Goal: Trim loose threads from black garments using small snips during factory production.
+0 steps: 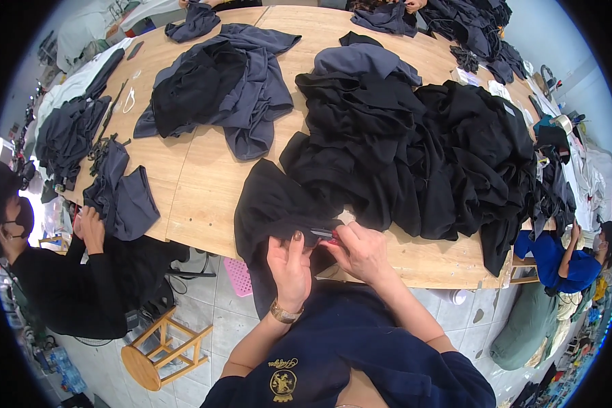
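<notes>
At the near edge of the table (207, 197), my left hand (291, 270) is closed on the edge of a black garment (268, 197), its thumb raised along the cloth. The garment lies partly on the tabletop and partly hangs over the edge toward my lap. My right hand (366, 253) grips small thread snips (321, 233) with red handles. Their metal blades point left and lie against the cloth beside my left fingers. My right fingers cover most of the handles. Just beyond both hands spreads a large heap of black garments (381, 143).
Grey and black garments (251, 75) lie farther back on the left. A co-worker in black (68, 285) handles grey cloth (126, 197) at left; another in blue (557, 262) sits at right. A wooden stool (143, 367) and a pink perforated basket (238, 277) stand below the table.
</notes>
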Tool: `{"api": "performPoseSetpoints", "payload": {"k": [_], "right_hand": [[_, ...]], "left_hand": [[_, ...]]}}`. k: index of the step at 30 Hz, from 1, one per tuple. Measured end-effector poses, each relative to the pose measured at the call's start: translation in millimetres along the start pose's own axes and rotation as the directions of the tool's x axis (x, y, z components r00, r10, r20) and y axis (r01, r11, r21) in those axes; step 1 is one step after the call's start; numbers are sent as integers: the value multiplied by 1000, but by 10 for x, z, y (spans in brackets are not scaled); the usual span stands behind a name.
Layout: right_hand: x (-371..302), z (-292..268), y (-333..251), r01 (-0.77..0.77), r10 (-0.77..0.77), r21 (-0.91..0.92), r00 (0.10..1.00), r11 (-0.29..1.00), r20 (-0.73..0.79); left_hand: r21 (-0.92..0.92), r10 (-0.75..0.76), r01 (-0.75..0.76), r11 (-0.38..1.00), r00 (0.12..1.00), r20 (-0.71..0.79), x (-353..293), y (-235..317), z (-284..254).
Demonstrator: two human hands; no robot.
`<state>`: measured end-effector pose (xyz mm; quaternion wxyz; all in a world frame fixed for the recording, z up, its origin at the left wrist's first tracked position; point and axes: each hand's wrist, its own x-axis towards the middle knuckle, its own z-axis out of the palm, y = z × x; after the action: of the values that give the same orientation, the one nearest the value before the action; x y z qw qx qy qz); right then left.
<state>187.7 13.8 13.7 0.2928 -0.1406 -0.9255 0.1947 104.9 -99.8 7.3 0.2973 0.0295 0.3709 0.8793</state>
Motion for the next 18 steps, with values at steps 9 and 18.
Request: {"api": "performPoseSetpoints", "payload": {"k": [9,18], "right_hand": [[-6,48,-20,-72,73,149,997,986,-4],[-53,43,-57,-72,68,136,997,988,29]], "left_hand": [[-35,-29,32,999,997,72,23,-8,-48],[-187,-153,158,970,987,40,53,51,-31]]}}
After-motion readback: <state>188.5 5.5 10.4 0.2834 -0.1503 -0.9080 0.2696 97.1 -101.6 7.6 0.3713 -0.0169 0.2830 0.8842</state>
